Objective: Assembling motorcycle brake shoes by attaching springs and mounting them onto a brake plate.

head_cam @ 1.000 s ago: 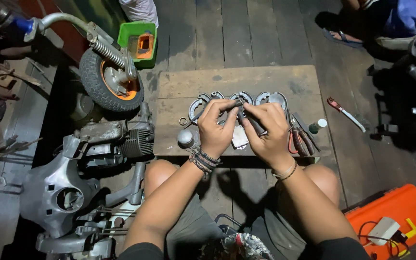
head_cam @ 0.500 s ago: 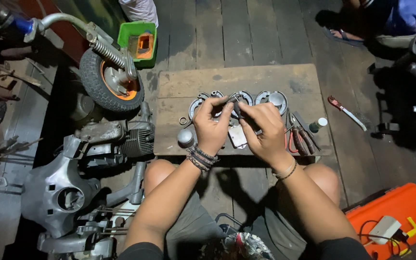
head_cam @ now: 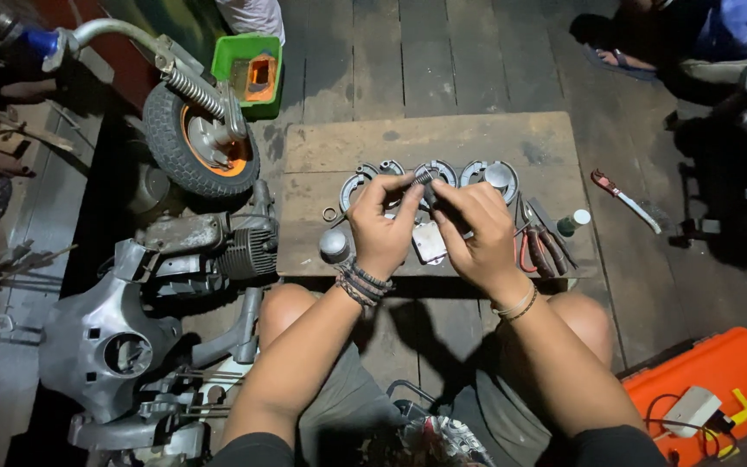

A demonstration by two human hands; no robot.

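Small grey metal spring part (head_cam: 423,176): you hold it between both hands, above the middle of the bare wooden board (head_cam: 477,138), just over the row of parts. Exact shape too small to tell. Your left hand (head_cam: 379,227) pinches its left end, thumb & forefinger narrow, other fingers curled; dark bead bracelets (head_cam: 359,282) at the wrist. Your right hand (head_cam: 475,231) grips the right end, fingers closed on it, thin cord band (head_cam: 516,304) at the wrist.

On the board behind the hands: curved grey metal brake shoes (head_cam: 488,174) in a row, partly hidden by your fingers. Small round grey cap (head_cam: 335,245) near the left wrist. Flat pale metal plate (head_cam: 430,245) under and between the hands. Red-handled pliers (head_cam: 536,249) just right of the right hand, small white-capped green bottle (head_cam: 573,222) beside them.

Off the board: red-handled screwdriver (head_cam: 624,200) on the plank floor at right; orange plastic tool case (head_cam: 719,380) near your right knee; small black tyre w/ orange hub (head_cam: 202,143) and grey finned engine block (head_cam: 218,251) at left.
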